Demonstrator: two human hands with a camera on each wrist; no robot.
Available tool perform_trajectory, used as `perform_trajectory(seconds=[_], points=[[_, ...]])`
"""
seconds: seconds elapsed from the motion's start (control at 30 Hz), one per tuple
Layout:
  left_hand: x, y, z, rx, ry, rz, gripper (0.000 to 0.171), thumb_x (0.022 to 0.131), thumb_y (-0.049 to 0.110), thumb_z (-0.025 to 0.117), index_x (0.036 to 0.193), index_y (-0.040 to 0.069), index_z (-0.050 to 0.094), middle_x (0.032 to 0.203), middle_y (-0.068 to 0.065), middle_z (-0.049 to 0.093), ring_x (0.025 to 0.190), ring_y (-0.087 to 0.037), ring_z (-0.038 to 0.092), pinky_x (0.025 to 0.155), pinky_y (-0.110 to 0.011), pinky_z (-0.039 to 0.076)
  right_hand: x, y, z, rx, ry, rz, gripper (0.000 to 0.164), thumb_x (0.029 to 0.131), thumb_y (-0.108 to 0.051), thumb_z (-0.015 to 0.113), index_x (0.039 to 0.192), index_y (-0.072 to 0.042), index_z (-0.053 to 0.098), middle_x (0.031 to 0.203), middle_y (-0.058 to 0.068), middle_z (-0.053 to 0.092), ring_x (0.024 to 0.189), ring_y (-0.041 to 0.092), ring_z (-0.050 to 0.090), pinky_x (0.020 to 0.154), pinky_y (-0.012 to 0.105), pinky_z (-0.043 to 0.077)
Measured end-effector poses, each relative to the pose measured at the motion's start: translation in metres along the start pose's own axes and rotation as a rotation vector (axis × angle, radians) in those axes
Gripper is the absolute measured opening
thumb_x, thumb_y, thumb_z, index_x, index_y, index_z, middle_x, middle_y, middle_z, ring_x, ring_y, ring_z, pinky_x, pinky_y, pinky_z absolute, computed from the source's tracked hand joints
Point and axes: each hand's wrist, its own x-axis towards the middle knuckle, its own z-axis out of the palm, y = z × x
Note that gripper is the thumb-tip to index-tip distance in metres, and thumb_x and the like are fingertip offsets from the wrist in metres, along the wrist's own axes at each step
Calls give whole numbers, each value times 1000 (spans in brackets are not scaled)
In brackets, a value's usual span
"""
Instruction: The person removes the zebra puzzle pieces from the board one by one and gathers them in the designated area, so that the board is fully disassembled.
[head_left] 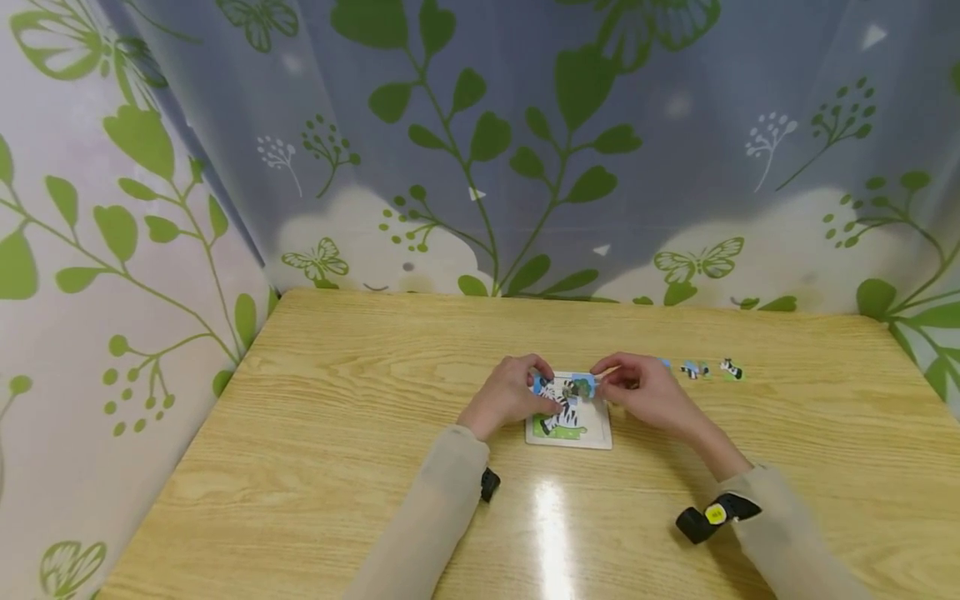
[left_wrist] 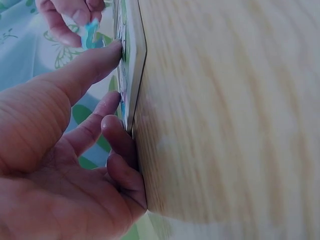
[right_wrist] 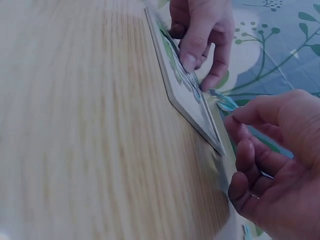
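A shallow puzzle board (head_left: 600, 429) with a pale rim lies on the table, partly filled with pieces that show a zebra (head_left: 564, 417) on green ground. My left hand (head_left: 510, 392) rests on its left side, thumb and index finger touching the pieces. In the left wrist view, that hand's other fingers bend beside the board's edge. Between thumb and index finger, my right hand (head_left: 652, 396) pinches a blue and green puzzle piece (right_wrist: 225, 102), tilted above the board's upper right part. The tips of some left fingers are hidden in the head view.
Right of the board, a zebra-patterned loose piece (head_left: 732, 370) and a blue-and-white loose piece (head_left: 691, 369) lie on the wooden table (head_left: 337, 417). Another blue bit shows behind my right hand. A leaf-patterned curtain (head_left: 525, 208) hangs along the table's far edge.
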Motion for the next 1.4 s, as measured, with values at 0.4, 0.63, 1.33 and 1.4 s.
perform_trajectory(seconds=[0.4, 0.63, 1.33, 1.4], points=[[-8, -2, 1, 30, 8, 12, 38, 87, 33, 83, 118, 23, 64, 110, -2, 54, 100, -19, 46, 87, -38, 44, -33, 20, -26, -54, 55, -18, 19, 97, -15, 69, 115, -9, 71, 92, 10, 73, 69, 14, 63, 58, 27, 48], [-8, -1, 1, 39, 5, 12, 38, 88, 34, 82, 120, 23, 64, 113, -2, 54, 102, -19, 47, 90, -39, 45, -47, 27, -39, -114, 82, -23, 18, 97, -14, 69, 114, -9, 71, 91, 8, 73, 69, 11, 63, 58, 27, 50], [-27, -1, 2, 44, -67, 55, 39, 82, 33, 86, 113, 20, 67, 112, 0, 58, 100, -17, 50, 85, -37, 44, -55, 42, -60, -339, 116, -6, 17, 97, -14, 69, 113, -9, 72, 94, 5, 73, 77, 4, 62, 65, 26, 50], [-27, -2, 3, 37, -65, 51, 38, 81, 32, 87, 112, 21, 67, 112, 0, 58, 100, -17, 50, 85, -37, 44, -54, 43, -60, -350, 118, -6, 17, 96, -13, 69, 113, -9, 73, 94, 5, 73, 77, 4, 63, 65, 26, 49]])
